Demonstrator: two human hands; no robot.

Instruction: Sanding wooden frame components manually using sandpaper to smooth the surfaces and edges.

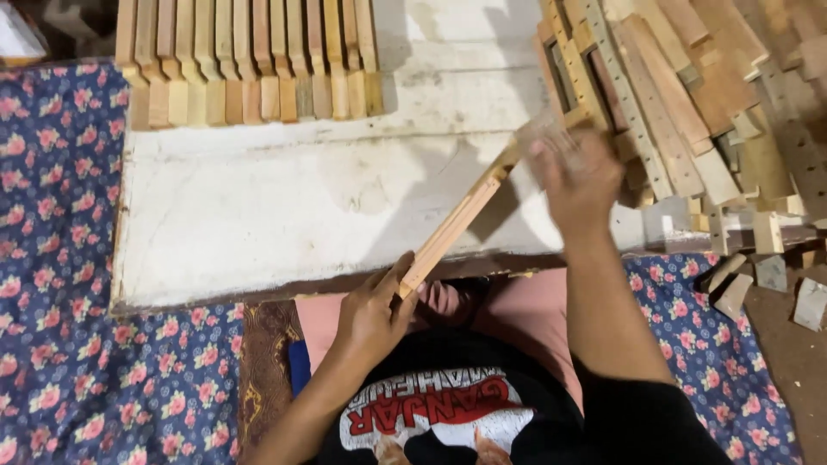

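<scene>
Hands are at opposite ends of a long wooden slat here, which makes sense since it's thin and would wobble if held at one end only. The left hand, lower middle of the frame, is closed around the near end, thumb pressed along the edge. The right hand, upper right of centre, sits at the far end, but it's motion-blurred, so I can't tell whether it's really gripping or just resting there.

The slat hangs just above the front part of a scuffed white board, running diagonally: long axis goes from lower left near the person's lap up to the upper right, far end pointing at the messy pile of wooden pieces in the upper right corner.

Along the top edge, left of centre, there's a neat row of similar slats laid side by side. Floral cloth covers the floor on the left, and a few small wood offcuts lie at the right edge.
</scene>
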